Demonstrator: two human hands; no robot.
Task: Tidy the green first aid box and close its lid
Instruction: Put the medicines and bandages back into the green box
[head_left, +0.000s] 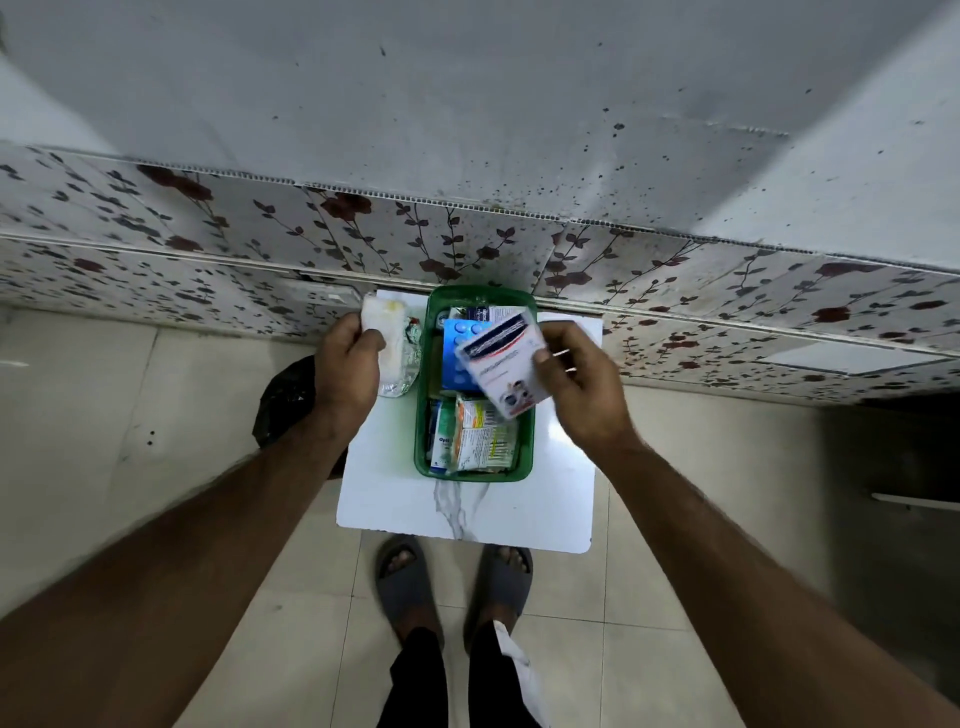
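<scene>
The green first aid box (525, 441) stands open on a small white table (550, 499), filled with medicine packs and a blue blister strip (460, 353). My right hand (582, 384) holds a white sachet with a dark band (504, 364) tilted over the box's upper right part. My left hand (348, 364) is left of the box, gripping a white and silvery bundle of wrappers (397, 343). No lid is visible.
A black bag (285, 400) lies on the floor left of the table, partly under my left arm. A floral-patterned wall (208, 260) runs right behind the table. My feet in grey slippers (405, 577) stand at the table's near edge on pale tiles.
</scene>
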